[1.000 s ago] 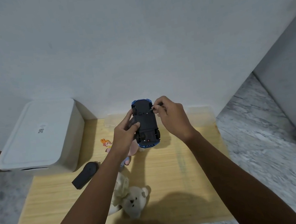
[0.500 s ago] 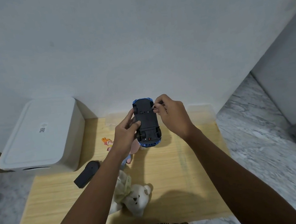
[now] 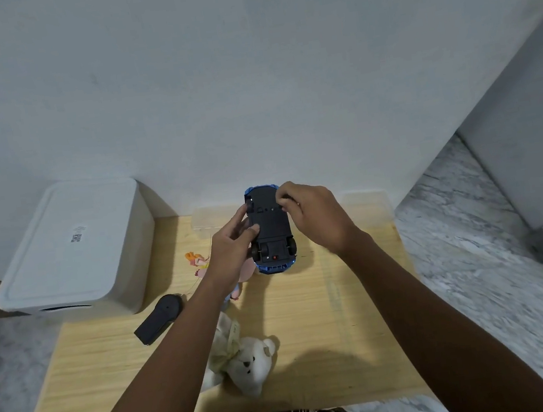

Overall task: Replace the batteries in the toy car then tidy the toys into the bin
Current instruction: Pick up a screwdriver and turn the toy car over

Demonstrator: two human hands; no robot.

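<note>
The toy car (image 3: pixel 271 230) is held belly-up above the tabletop (image 3: pixel 313 321), its black underside facing the camera and its blue body showing at both ends. The left hand (image 3: pixel 234 248) has its grip clamped on the car's side at 9 o'clock, thumb pressed on the underside. The right hand (image 3: pixel 316 215) has its grip closed on the car's far corner at 1 o'clock, fingertips pinched against the chassis; whether they hold anything small there cannot be told. Below the left wrist, a doll (image 3: pixel 198 262) with orange hair lies on the wood, partly hidden. At 7 o'clock from the car lies a black remote (image 3: pixel 159 319). At 6 o'clock, near the tabletop's front edge, lies a white teddy bear (image 3: pixel 249 366). At 9 o'clock stands a white lidded bin (image 3: pixel 72 249). A clear plastic box (image 3: pixel 209 219) sits behind the car by the wall.
</note>
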